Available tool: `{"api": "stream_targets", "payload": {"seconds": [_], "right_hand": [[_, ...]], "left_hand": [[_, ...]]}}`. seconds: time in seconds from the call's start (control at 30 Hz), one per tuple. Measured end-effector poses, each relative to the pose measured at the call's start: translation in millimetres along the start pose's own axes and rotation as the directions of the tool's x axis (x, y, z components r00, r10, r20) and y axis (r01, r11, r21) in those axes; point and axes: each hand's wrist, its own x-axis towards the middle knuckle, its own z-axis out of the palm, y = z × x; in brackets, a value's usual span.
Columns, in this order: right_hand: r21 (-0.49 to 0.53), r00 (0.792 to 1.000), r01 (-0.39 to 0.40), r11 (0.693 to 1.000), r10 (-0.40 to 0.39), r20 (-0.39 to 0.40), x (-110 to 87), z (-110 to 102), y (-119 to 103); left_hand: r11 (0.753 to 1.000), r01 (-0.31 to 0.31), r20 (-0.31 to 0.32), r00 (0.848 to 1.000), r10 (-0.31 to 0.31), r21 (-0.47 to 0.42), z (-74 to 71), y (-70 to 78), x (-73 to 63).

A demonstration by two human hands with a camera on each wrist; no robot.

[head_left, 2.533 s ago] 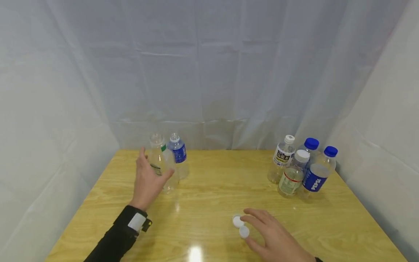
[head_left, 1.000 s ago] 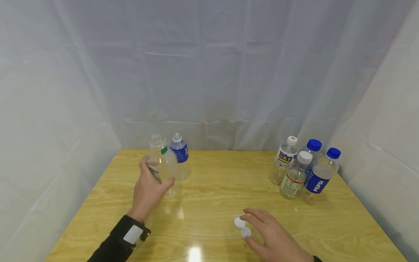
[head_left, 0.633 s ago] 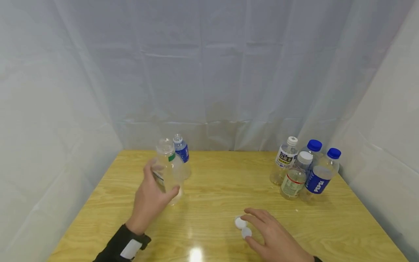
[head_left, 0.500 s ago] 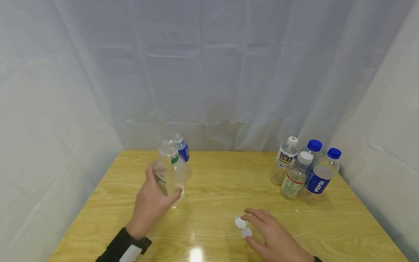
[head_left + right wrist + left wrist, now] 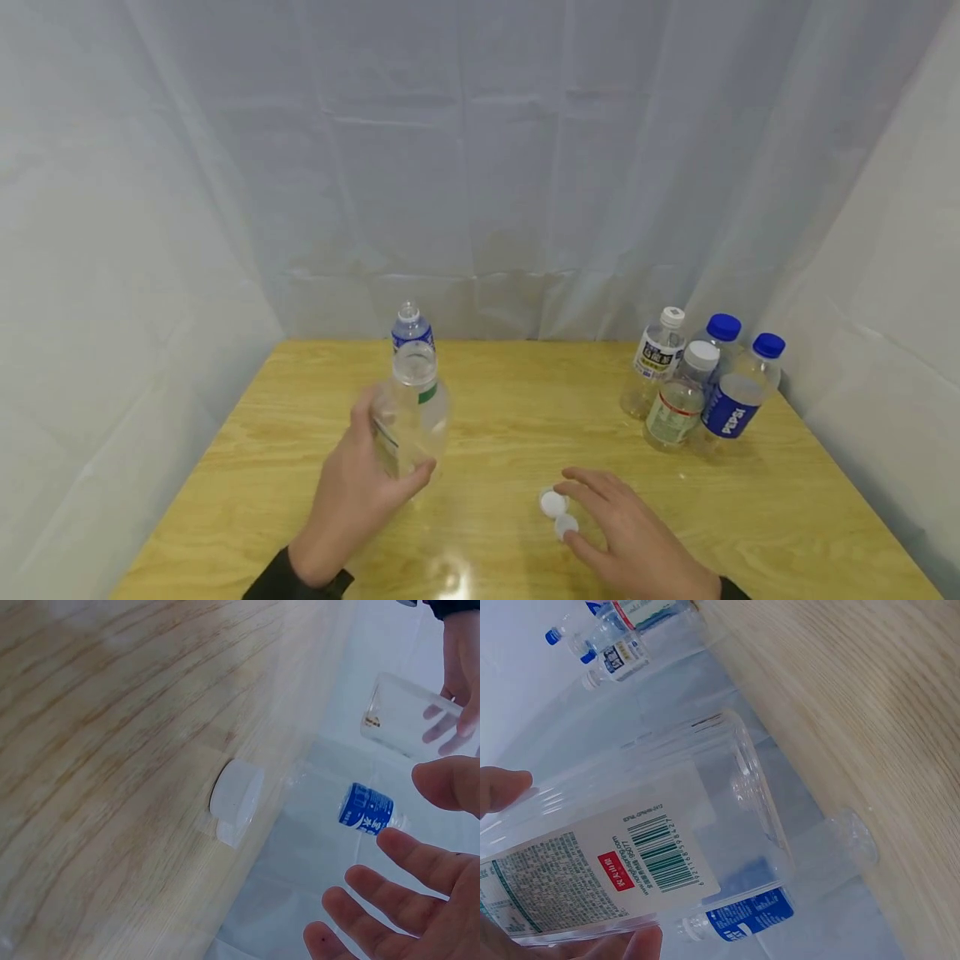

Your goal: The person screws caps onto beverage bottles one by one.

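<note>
My left hand [image 5: 367, 483] grips a clear, wide-mouthed plastic bottle [image 5: 431, 417] without a cap, thumb on one side and fingers on the other. In the left wrist view its white label [image 5: 652, 855] with a barcode faces the camera, and the bottle's base shows above the table. My right hand [image 5: 630, 533] hovers with spread, relaxed fingers beside two white bottle caps, a larger cap [image 5: 553, 503] and a smaller cap [image 5: 566, 526], lying on the table. In the right wrist view the fingers [image 5: 405, 862] hold nothing, and the larger cap [image 5: 236, 791] partly hides the smaller.
Behind the held bottle stands an uncapped bottle with a blue label [image 5: 411, 329]. At the right stand several capped bottles: a white-capped tea bottle [image 5: 657, 354], a green-labelled bottle [image 5: 671, 412], a Pepsi bottle [image 5: 731, 408] and another blue-capped one [image 5: 722, 329]. White sheeting [image 5: 480, 167] surrounds the wooden table [image 5: 510, 400].
My left hand has closed round the clear bottle, lifted it and brought it right and toward me, now in front of the blue-labelled bottle. My right hand stays by the caps.
</note>
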Motion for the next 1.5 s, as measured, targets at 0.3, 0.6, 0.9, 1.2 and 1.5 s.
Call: {"api": "stream_targets", "payload": {"seconds": [0.3,0.6,0.9,1.2,1.5], "right_hand": [[0.019,1.0,-0.014,1.0,0.014,0.004,3.0,-3.1,-1.7],[-0.043,0.999,0.022,0.999,-0.023,-0.037,5.7,-0.7,-2.2],[-0.104,0.999,0.021,0.994,-0.026,-0.045,14.4,2.4,-1.4],[-0.139,0.996,0.069,0.988,-0.076,-0.049,26.7,11.1,0.8],[-0.134,0.996,0.093,0.987,-0.094,-0.004,36.7,14.8,2.1]], "left_hand": [[0.998,-0.026,0.027,0.999,0.025,0.053,0.5,16.2,-17.8],[0.987,-0.105,0.011,0.995,0.104,0.121,2.2,25.5,-33.0],[0.983,-0.124,0.031,0.992,0.121,0.138,2.3,33.7,-41.5],[0.976,-0.123,0.049,0.992,0.116,0.18,1.8,33.8,-45.7],[0.966,-0.15,0.046,0.989,0.143,0.21,4.3,30.7,-49.0]]}}
